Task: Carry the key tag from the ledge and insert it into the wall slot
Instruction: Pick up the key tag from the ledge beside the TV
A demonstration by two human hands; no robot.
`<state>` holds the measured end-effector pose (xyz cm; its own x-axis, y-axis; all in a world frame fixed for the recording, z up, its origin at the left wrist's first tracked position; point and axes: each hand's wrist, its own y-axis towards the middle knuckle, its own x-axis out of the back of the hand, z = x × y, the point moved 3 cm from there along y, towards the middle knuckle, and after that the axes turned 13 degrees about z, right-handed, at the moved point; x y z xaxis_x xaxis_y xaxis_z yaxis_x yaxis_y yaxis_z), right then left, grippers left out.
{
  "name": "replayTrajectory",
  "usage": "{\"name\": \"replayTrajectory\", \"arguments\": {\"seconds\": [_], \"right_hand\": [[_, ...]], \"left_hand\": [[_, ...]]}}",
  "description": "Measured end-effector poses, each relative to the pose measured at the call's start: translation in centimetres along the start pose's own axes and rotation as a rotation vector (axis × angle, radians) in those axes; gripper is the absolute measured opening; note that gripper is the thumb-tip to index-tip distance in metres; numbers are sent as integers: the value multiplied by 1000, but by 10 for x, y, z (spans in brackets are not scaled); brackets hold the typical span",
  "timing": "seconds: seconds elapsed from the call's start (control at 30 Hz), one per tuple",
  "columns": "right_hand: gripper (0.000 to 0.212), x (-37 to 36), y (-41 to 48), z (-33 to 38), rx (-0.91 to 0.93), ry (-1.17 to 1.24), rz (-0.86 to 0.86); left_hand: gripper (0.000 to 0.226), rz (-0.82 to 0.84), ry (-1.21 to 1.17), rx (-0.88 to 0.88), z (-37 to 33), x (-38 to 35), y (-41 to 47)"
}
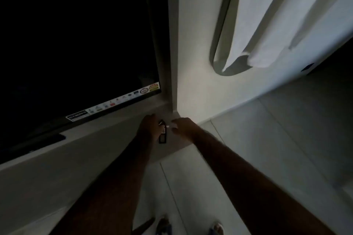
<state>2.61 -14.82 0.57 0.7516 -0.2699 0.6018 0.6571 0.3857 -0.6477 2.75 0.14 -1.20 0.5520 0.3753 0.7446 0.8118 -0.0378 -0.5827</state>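
The key tag [162,136] is a small black rectangular fob at the right end of the grey ledge [107,139], close to the wall corner. My left hand [150,126] is curled over the tag's upper end, where a small metal ring glints, and the tag's body sticks out below the fingers. My right hand [183,126] is just to the right of the tag, its bent fingertips at a small pale piece next to the tag's top. The dim light hides whether that hand grips anything. A small dark fitting [307,67] sits on the white wall at the far right.
A large dark TV screen [76,44] with a sticker strip fills the left, above the ledge. A long oval mirror [229,59] hangs on the white wall and reflects pale curtains. The tiled floor [267,129] spreads to the right and below. My sandalled feet [164,225] show at the bottom edge.
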Motion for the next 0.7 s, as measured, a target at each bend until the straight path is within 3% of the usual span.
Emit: {"name": "replayTrajectory", "arguments": {"seconds": [0.17,0.4,0.57,0.7], "right_hand": [[39,-26,20,5,-6,93,84],[34,-36,32,-1,9,112,-15],[33,-36,29,-9,-11,188,-29],[21,-14,9,-19,-74,331,-347]], "left_hand": [[46,-18,-119,52,2,-11,16],[54,-35,-250,101,-1,-19,30],[40,45,-364,127,7,-18,32],[42,58,-549,98,1,-12,24]]}}
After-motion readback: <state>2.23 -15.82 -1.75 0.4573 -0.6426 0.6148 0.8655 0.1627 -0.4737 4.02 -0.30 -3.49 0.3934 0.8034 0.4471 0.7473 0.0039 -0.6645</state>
